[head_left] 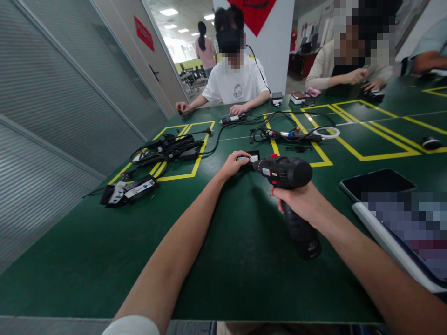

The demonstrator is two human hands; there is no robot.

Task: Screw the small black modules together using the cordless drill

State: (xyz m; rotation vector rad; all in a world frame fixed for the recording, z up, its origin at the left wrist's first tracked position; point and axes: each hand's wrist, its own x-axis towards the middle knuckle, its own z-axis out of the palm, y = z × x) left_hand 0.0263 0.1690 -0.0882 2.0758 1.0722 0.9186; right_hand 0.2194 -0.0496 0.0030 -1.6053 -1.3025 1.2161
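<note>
So the small black-and-white piece [254,155] is the centre of my clock, dial laid flat over the view, 12 pointing at the far side; it's on the green table [195,279], and the left hand [236,164] comes in from about 8 o'clock with its fingers grasping the left end; the thumb's mostly hidden, so can't tell exactly where it presses.

The right hand [301,200] is out at 4 o'clock, fingers wrapped round the grip of a black power drill [283,172]; the chuck points toward the piece and the tip is right up by it, though whether it touches is too small to tell.

Over at 9 there's a pile of black cables and adapters [174,148]; just below that, between 8 and 9, sits a black casing with white labels [139,187]; a tangle of leads [293,135] lies at 2; a dark phone [379,183] is at 3, with a pixelated screen [408,232] nearer 4; a person in a white T-shirt [235,83] and black headset sits close to 12, one hand near a black cabled tool [233,119] at 11.
</note>
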